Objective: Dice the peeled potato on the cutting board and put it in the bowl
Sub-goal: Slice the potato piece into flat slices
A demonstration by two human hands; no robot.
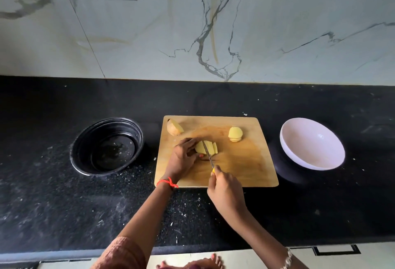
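1. The peeled potato (212, 148), pale yellow and partly sliced, lies mid-board towards the left edge of the cutting board (245, 162).
2. The left hand (183, 157) curls over its uncut end.
3. The right hand (224, 187) grips the knife (208, 154), whose blade is in the potato.
4. The white bowl (312, 143) stands on the bench (64, 204), beside the board's right edge.

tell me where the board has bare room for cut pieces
Bare: the cutting board's near right part, between the sliced stack and the front edge. Crowded: centre-left, where the left hand holds the potato under the knife.
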